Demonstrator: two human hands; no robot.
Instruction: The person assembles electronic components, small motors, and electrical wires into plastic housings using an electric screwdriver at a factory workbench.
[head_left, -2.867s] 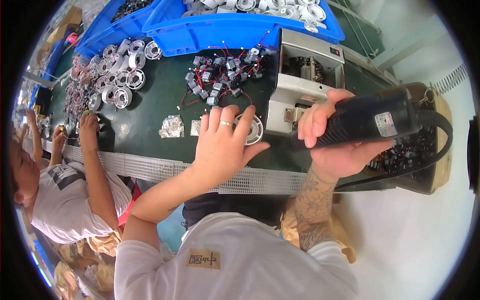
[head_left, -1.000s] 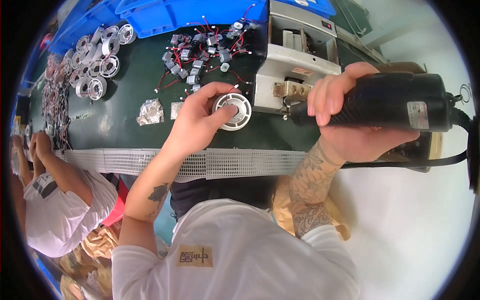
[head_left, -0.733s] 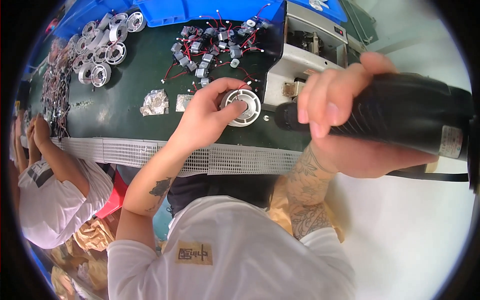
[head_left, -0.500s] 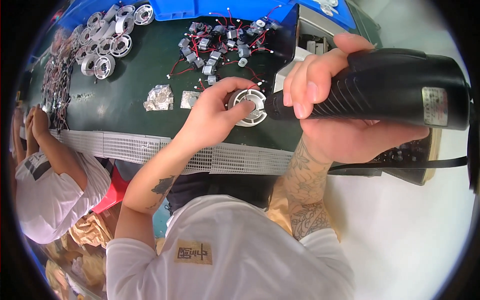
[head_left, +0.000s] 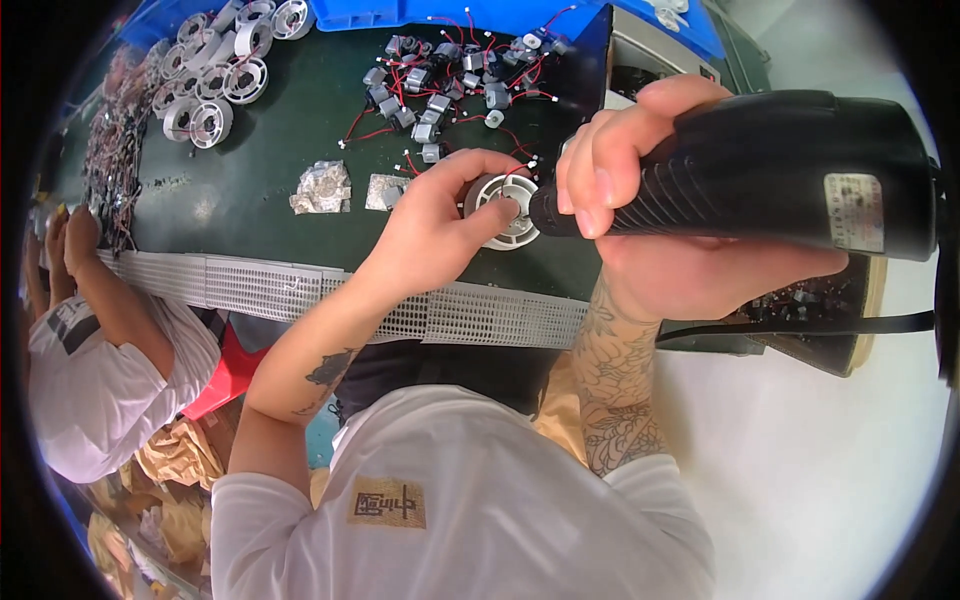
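Note:
My left hand (head_left: pixel 440 215) is closed on a white round wheel-like housing (head_left: pixel 517 236), with the thumb pressed inside its ring. A red wire sticks up at the housing's far rim. My right hand (head_left: pixel 640 205) is wrapped round a thick black electric screwdriver (head_left: pixel 770 165), held roughly level with its ribbed nose pointing left. The nose end overlaps the housing's right edge in view; its tip is hidden. Just left of my left hand lie two crumpled silvery packets, one a foil packet (head_left: pixel 322 188) and the other a smaller foil piece (head_left: pixel 384 192).
Small motors (head_left: pixel 438 105) with red wires lie heaped on the green table (head_left: pixel 250 210). More white housings (head_left: pixel 245 80) stand at the far left beside bundled wires (head_left: pixel 112 160). A grey slotted duct (head_left: pixel 270 285) runs along the near edge. A co-worker's arm (head_left: pixel 115 300) is at left.
The view has shifted slightly. Both hands keep their grips; the screwdriver appears a little further left, its nose still at the housing's right side.

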